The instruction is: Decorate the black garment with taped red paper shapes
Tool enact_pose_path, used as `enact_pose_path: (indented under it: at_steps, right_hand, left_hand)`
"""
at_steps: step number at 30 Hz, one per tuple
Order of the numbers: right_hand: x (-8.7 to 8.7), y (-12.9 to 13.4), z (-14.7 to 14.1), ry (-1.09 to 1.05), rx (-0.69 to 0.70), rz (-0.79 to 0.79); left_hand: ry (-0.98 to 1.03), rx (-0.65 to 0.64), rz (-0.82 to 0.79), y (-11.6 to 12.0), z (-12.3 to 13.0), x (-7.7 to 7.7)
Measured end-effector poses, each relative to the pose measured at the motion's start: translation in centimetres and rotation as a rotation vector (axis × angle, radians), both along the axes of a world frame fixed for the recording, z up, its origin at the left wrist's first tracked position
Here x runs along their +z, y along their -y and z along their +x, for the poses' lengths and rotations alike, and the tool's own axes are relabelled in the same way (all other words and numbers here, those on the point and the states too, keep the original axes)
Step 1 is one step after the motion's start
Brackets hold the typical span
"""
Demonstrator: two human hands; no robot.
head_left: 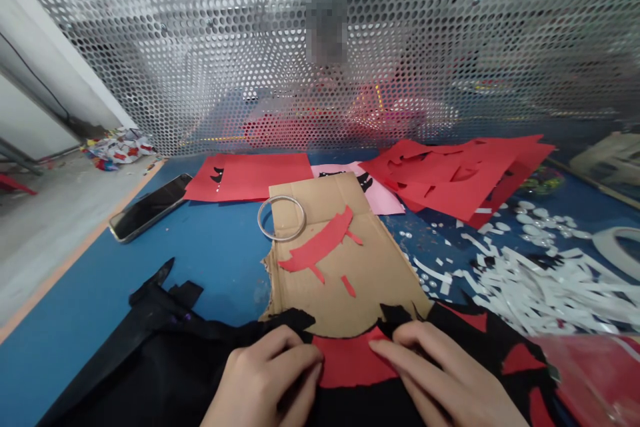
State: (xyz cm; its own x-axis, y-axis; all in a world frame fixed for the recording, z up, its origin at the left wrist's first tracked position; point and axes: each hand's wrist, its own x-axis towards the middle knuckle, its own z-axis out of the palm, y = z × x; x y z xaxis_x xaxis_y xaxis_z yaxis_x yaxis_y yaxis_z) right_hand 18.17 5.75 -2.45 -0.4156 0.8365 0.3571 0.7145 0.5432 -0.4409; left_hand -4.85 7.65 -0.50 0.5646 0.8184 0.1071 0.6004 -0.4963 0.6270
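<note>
A red piece (353,363), paper or felt, lies on black cloth (160,353) at the bottom middle. My left hand (270,373) has its fingers curled together at the left edge of this piece. At the right edge, the fingertips of my right hand (440,370) press on its upper corner, thumb side hidden. Just beyond the hands is a piece of brown cardboard (340,307). On it lie a long jagged red cutout (320,243), a small red strip (349,286) and, at its left edge, a silver ring (259,217). Smaller red patches (521,359) show on the black cloth at right.
A phone (150,207) lies left on the blue table (225,247). Red sheets (260,177) and a red stack (450,173) stand before a perforated metal screen (240,47). White strips (540,287), clear beads (540,223) and a tape roll (607,243) are at right.
</note>
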Motion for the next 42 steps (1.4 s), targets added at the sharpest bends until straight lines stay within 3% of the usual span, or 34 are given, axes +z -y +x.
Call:
enact_pose_path:
  at_steps: [5,29,42]
  right_hand:
    - [0.31,-0.12,-0.09,-0.042,-0.013,0.047]
    - [-0.13,0.08,0.19,-0.003,0.007,-0.008]
    - [0.55,-0.25,-0.47,0.019,-0.019,0.109]
  left_hand:
    - [0.002,0.004,-0.008,0.02,-0.04,-0.03]
    - [-0.039,-0.009,0.089,0.08,0.10,-0.19]
    - [-0.079,0.023,0.122,0.33,0.11,-0.72]
